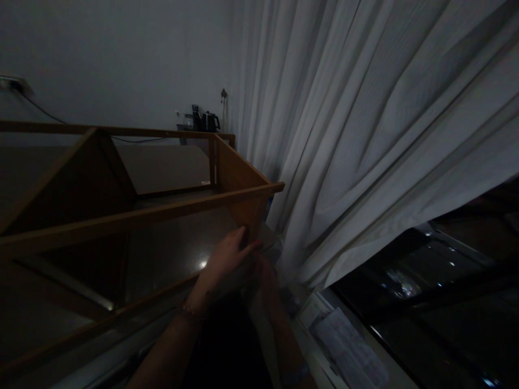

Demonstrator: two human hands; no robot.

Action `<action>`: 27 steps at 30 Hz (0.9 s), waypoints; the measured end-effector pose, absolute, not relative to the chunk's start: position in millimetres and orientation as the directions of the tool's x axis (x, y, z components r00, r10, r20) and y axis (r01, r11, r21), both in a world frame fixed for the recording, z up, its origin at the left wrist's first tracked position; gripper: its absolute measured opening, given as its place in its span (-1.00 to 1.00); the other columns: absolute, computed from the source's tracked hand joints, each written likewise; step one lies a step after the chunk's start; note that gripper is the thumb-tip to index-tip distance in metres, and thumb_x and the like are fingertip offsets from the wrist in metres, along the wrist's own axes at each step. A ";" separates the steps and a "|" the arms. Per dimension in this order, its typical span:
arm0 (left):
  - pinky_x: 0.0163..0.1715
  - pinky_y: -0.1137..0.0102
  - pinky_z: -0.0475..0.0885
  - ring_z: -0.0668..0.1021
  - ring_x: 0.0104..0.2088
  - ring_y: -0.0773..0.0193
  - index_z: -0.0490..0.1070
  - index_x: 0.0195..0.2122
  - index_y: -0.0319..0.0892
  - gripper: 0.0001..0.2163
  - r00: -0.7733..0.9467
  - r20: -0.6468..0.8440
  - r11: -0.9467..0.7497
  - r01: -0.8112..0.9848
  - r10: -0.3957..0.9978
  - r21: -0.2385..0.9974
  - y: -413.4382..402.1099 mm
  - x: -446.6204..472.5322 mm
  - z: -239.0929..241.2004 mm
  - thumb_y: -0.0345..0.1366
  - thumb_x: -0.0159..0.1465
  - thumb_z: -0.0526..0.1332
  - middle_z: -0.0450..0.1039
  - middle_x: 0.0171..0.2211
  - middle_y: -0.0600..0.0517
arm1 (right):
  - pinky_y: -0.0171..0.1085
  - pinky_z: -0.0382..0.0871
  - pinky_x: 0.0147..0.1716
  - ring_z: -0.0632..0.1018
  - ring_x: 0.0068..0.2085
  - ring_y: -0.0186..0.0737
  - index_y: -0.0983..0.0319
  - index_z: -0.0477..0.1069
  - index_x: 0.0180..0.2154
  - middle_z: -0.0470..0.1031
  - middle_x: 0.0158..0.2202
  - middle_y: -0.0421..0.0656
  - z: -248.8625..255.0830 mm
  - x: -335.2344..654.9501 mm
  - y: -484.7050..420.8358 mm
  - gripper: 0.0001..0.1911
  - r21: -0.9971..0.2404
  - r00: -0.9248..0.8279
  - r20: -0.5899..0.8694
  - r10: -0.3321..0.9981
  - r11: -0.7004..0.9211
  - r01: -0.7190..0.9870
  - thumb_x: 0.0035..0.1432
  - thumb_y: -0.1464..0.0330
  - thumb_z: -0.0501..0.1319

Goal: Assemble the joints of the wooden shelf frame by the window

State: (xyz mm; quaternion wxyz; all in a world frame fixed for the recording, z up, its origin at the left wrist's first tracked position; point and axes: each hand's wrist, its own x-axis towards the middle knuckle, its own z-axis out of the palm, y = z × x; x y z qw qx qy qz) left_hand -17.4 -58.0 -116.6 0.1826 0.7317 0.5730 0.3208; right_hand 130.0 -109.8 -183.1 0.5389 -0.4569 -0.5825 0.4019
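Note:
The room is dark. My left hand (227, 256) reaches to the right end panel of a wooden shelf unit (141, 216), fingers curled against the panel's lower edge. My right hand (265, 278) sits just below and to the right of it, in shadow, close to the same corner; its fingers are too dark to read. Whether either hand holds something small is hidden.
White curtains (365, 135) hang at the right, right beside the shelf end. A dark kettle (210, 121) stands on the far counter by the wall. Papers (344, 346) lie on a low surface at bottom right, beside a dark glossy pane (425, 292).

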 end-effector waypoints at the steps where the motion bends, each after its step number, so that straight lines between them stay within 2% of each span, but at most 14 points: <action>1: -0.06 0.27 0.41 0.54 -0.05 0.07 0.37 -0.03 -0.15 -0.55 0.137 0.259 -0.275 0.722 0.956 0.635 -57.8 -17.3 -117.0 0.12 0.30 0.07 0.49 -0.03 -0.13 | -0.15 0.29 0.14 0.45 0.12 -0.16 0.13 0.42 0.10 0.46 0.10 -0.11 -182.4 130.5 -109.9 -0.50 -0.969 -0.003 0.235 0.972 0.234 0.082 0.38 0.08 -0.10; 6: -0.10 0.28 0.42 0.54 -0.08 0.09 0.37 -0.04 -0.17 -0.55 0.141 0.251 -0.274 0.711 0.958 0.647 -58.4 -16.8 -114.5 0.11 0.31 0.07 0.50 -0.06 -0.12 | -0.19 0.34 0.09 0.44 0.14 -0.13 0.16 0.36 0.15 0.43 0.14 -0.09 -174.7 132.5 -108.7 -0.48 -0.975 0.028 0.214 0.976 0.212 0.074 0.28 0.04 0.08; 10: -0.14 0.29 0.42 0.55 -0.14 0.10 0.37 -0.09 -0.17 -0.57 0.161 0.258 -0.294 0.707 0.953 0.644 -60.8 -16.9 -109.9 0.10 0.32 0.06 0.51 -0.13 -0.10 | -0.24 0.46 -0.13 0.57 -0.04 -0.12 0.21 0.28 0.18 0.51 0.03 -0.02 -172.8 135.9 -112.3 -0.44 -0.976 0.088 0.200 0.976 0.191 0.105 0.25 0.07 0.14; 13: -0.17 0.30 0.43 0.55 -0.14 0.10 0.36 -0.09 -0.17 -0.56 0.151 0.253 -0.282 0.712 0.956 0.643 -61.2 -16.7 -108.8 0.12 0.32 0.04 0.50 -0.11 -0.11 | -0.26 0.46 -0.27 0.62 -0.22 -0.13 0.22 0.39 0.04 0.58 -0.11 -0.02 -174.0 138.7 -114.6 -0.52 -0.982 0.137 0.145 0.980 0.125 0.143 0.21 0.06 0.18; 16: -0.16 0.29 0.43 0.55 -0.12 0.09 0.37 -0.10 -0.17 -0.55 0.150 0.247 -0.277 0.719 0.957 0.637 -59.9 -16.4 -110.7 0.13 0.31 0.04 0.50 -0.10 -0.12 | -0.29 0.42 -0.41 0.59 -0.37 -0.16 0.23 0.48 -0.17 0.60 -0.26 -0.06 -176.1 140.4 -112.3 -0.55 -0.995 0.158 0.067 0.985 0.055 0.079 0.15 -0.01 0.21; 19: -0.09 0.27 0.42 0.54 -0.07 0.07 0.37 -0.05 -0.17 -0.53 0.140 0.248 -0.270 0.722 0.959 0.637 -58.9 -16.6 -114.1 0.14 0.31 0.05 0.49 -0.05 -0.14 | -0.34 0.30 -0.58 0.47 -0.54 -0.27 0.24 0.49 -0.38 0.53 -0.50 -0.15 -179.4 141.2 -107.5 -0.47 -0.999 0.094 -0.032 0.995 -0.029 -0.032 0.06 -0.12 0.22; 21: -0.02 0.26 0.40 0.52 0.00 0.06 0.34 0.03 -0.18 -0.50 0.126 0.251 -0.261 0.727 0.960 0.635 -58.9 -16.8 -115.6 0.14 0.30 0.05 0.46 0.02 -0.16 | -0.36 0.20 -0.65 0.38 -0.62 -0.33 0.24 0.49 -0.38 0.45 -0.59 -0.22 -181.5 141.2 -105.4 -0.44 -0.993 0.051 -0.077 0.996 -0.073 -0.088 0.03 -0.16 0.21; 23: 0.03 0.25 0.37 0.50 0.05 0.04 0.32 0.08 -0.20 -0.47 0.122 0.250 -0.257 0.730 0.960 0.633 -59.4 -16.9 -115.6 0.13 0.31 0.05 0.44 0.06 -0.19 | -0.38 0.18 -0.66 0.36 -0.63 -0.35 0.23 0.48 -0.30 0.44 -0.59 -0.24 -182.0 140.4 -104.9 -0.44 -0.983 0.047 -0.103 0.994 -0.095 -0.155 0.02 -0.15 0.24; 27: -0.04 0.25 0.41 0.54 -0.04 0.04 0.36 0.00 -0.19 -0.51 0.137 0.238 -0.261 0.726 0.962 0.636 -60.3 -16.5 -112.2 0.13 0.31 0.04 0.49 -0.02 -0.16 | -0.34 0.34 -0.51 0.51 -0.50 -0.28 0.23 0.45 -0.29 0.53 -0.45 -0.14 -175.2 137.3 -108.4 -0.52 -0.973 0.100 -0.105 0.989 -0.081 -0.217 0.04 -0.07 0.27</action>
